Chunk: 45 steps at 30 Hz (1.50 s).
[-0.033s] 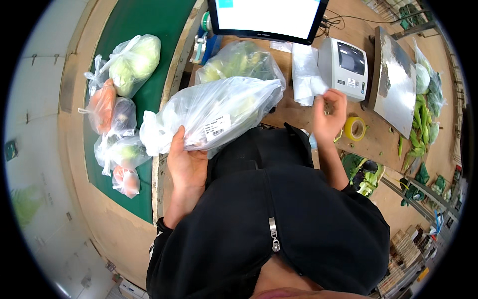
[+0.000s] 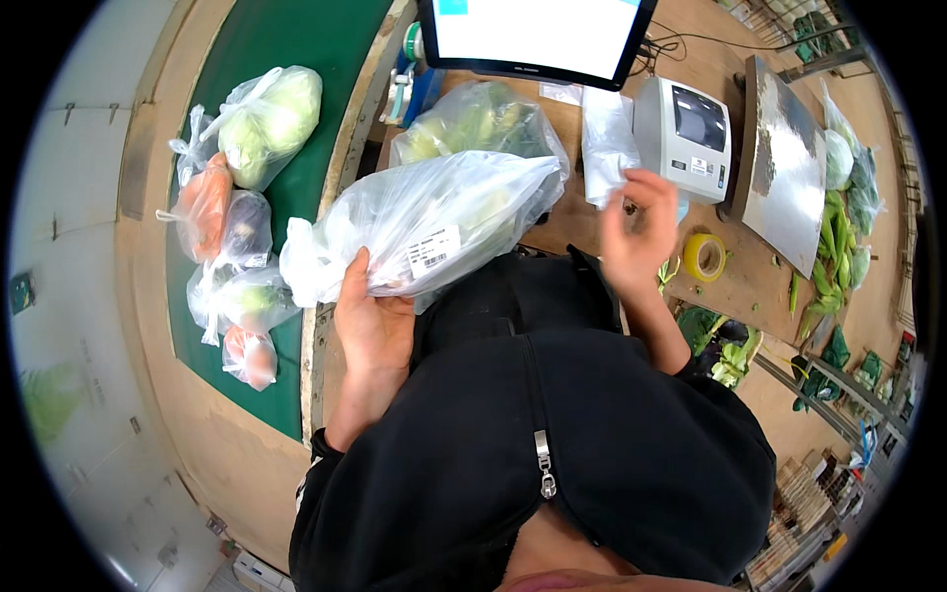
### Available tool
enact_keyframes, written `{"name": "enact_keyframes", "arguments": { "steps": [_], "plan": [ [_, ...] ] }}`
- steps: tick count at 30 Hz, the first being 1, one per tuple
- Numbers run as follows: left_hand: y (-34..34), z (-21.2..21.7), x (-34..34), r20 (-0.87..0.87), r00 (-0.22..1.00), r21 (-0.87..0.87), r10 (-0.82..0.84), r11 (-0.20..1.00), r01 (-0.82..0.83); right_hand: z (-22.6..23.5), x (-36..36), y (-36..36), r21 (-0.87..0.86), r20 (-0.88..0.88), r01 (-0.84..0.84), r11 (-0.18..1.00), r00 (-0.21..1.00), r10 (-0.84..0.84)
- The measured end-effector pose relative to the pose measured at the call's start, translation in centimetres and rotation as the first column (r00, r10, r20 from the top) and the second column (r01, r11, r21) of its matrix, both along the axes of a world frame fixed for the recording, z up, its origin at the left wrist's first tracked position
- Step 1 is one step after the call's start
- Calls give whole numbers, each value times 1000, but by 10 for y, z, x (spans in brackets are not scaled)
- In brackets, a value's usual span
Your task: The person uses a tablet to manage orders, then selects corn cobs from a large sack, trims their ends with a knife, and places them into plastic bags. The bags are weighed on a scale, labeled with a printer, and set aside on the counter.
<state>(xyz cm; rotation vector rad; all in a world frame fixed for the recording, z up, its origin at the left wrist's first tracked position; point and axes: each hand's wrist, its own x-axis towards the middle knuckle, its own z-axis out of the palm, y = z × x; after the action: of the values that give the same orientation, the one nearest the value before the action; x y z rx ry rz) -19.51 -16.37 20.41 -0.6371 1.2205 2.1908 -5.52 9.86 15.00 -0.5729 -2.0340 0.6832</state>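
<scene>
My left hand grips the near edge of a translucent plastic bag, thumb on top and fingers partly hidden beneath. Pale and green produce shows dimly through the film, and a white barcode label is stuck on its near side. Beyond it, partly covered, lies a second clear bag of green vegetables. My right hand hovers by the near end of a stack of thin clear plastic bags. Its fingers are loosely bent and slightly blurred, with a gap at the thumb and nothing visible between them.
Bagged vegetables lie on a green conveyor belt at left. A monitor stands at the far side. Right of the bags are a label printer, yellow tape, a metal plate and loose leafy greens.
My right hand has shifted slightly left, away from the printer, and its fingers have come off the corner of the thin plastic bags. My left hand and its bag hold nearly still.
</scene>
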Motion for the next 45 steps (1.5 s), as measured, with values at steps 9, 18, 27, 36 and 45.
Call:
{"name": "enact_keyframes", "arguments": {
  "steps": [9, 18, 27, 36, 45],
  "plan": [
    [-13, -6, -4, 56, 998, 78, -11, 997, 6, 11, -77, -84, 378, 205, -700, 606, 701, 683],
    [-37, -7, -14, 60, 993, 84, 105, 990, -110, 15, -91, -107, 110, 362, -865, 489, 493, 791],
    [-109, -11, -78, 87, 958, 204, 272, 936, -285, 17, -110, -91, 19, 341, -727, 687, 650, 679],
    [-329, -29, -333, -221, 932, 301, 288, 929, -216, -40, -63, -37, -24, 452, -549, 836, 740, 499],
    [-381, -77, -511, -240, 952, -448, 188, 849, -281, -106, 138, -32, -405, 781, 170, 898, 574, 244]
  ]
}}
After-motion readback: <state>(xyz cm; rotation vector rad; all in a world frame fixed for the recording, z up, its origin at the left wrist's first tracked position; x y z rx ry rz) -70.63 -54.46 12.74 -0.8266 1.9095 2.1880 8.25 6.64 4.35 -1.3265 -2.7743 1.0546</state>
